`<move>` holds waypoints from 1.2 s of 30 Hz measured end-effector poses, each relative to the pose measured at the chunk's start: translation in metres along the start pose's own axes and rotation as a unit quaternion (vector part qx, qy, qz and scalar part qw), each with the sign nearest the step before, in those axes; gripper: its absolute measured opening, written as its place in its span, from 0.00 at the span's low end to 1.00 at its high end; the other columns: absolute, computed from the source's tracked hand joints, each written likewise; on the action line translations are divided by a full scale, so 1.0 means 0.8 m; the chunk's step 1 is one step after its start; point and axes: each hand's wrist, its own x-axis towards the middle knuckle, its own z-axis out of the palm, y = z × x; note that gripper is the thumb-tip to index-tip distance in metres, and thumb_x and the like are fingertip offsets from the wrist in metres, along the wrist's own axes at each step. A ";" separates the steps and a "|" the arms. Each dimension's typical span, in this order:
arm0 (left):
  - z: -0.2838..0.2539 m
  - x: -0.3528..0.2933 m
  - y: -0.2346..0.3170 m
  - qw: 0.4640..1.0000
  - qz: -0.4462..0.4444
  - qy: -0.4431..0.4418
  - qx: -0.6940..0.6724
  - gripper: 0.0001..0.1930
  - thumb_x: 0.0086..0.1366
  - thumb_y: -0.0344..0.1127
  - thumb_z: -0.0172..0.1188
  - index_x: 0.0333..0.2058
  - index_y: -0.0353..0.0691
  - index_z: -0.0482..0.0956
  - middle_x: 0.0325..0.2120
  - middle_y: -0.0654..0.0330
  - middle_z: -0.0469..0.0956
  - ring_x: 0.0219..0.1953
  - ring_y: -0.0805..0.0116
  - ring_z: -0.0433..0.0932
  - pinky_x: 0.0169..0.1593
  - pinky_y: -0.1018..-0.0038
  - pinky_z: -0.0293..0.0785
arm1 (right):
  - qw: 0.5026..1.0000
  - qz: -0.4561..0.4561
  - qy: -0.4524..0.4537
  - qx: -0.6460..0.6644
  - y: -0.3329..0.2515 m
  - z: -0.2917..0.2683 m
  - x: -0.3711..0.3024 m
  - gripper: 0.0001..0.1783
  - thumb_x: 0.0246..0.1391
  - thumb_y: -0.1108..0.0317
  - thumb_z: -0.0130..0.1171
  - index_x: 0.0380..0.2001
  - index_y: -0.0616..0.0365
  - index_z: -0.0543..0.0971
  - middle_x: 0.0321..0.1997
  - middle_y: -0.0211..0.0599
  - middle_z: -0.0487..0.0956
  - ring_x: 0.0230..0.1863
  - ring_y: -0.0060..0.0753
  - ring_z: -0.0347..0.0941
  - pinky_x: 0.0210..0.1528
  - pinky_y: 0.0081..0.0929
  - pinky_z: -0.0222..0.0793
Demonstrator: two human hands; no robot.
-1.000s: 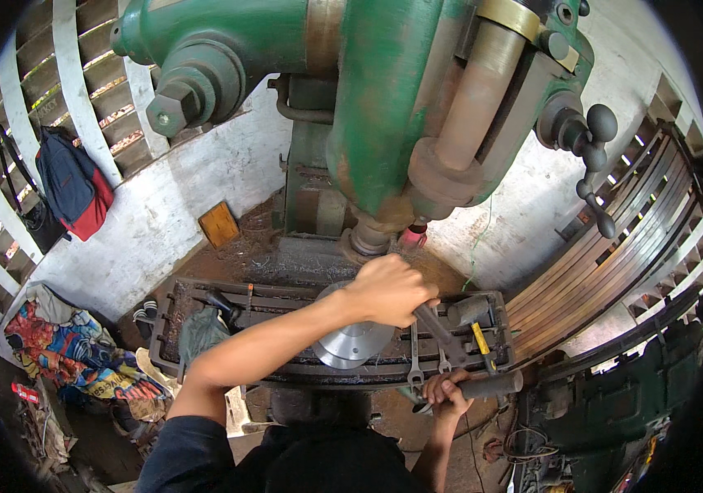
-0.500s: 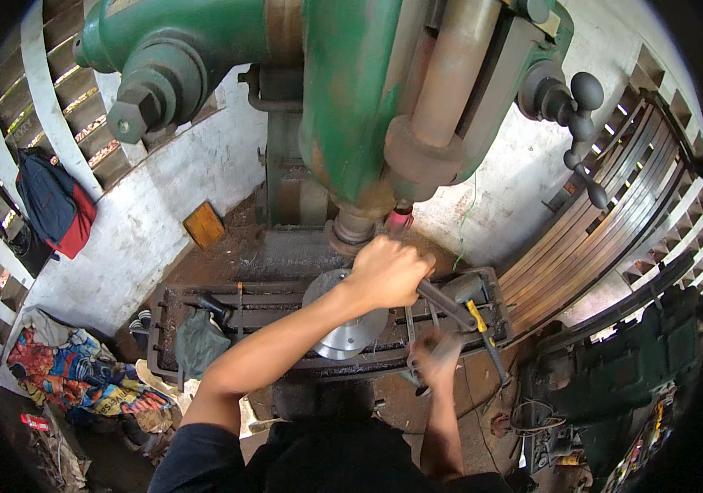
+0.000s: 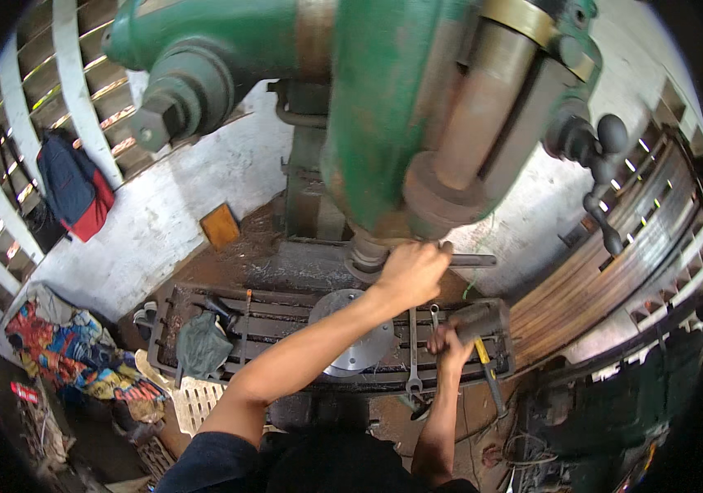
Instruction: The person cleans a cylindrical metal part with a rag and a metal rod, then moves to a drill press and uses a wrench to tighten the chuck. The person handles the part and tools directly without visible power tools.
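I see the round metal disc (image 3: 355, 341) on the slotted machine table (image 3: 285, 316), a rag (image 3: 203, 345) left, a spanner (image 3: 414, 349) right.

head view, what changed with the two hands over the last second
The right hand let go of the long handle at the table's front edge, rose, and now grips a hammer by its head end. The left hand stayed closed on the bar under the green machine head, with little shift. The round metal disc and the wrench lie on the slotted table as before.
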 end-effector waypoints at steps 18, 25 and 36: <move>-0.067 -0.078 -0.062 0.915 0.357 -0.025 -0.186 0.14 0.57 0.36 0.66 0.17 0.41 0.72 0.11 0.61 0.69 0.16 0.58 0.73 0.22 0.65 0.66 | 0.986 0.037 -0.117 -0.116 -0.012 -0.031 -0.183 0.10 0.41 0.76 0.70 0.20 0.61 0.76 0.19 0.34 0.76 0.22 0.26 0.70 0.28 0.26 0.69; -0.047 -0.068 -0.030 0.945 0.284 -0.161 -0.023 0.11 0.52 0.42 0.64 0.26 0.41 0.79 0.12 0.57 0.75 0.21 0.55 0.80 0.25 0.60 0.72 | 0.925 0.067 -0.234 -0.291 -0.011 0.006 -0.224 0.11 0.41 0.72 0.73 0.20 0.61 0.77 0.19 0.32 0.77 0.23 0.24 0.72 0.28 0.26 0.68; -0.046 -0.052 -0.023 0.949 0.279 -0.146 0.006 0.16 0.53 0.46 0.65 0.34 0.41 0.79 0.18 0.59 0.77 0.25 0.57 0.80 0.29 0.62 0.74 | 0.902 0.011 -0.246 -0.353 -0.026 0.021 -0.207 0.14 0.38 0.66 0.76 0.22 0.61 0.79 0.19 0.35 0.78 0.23 0.24 0.74 0.27 0.25 0.68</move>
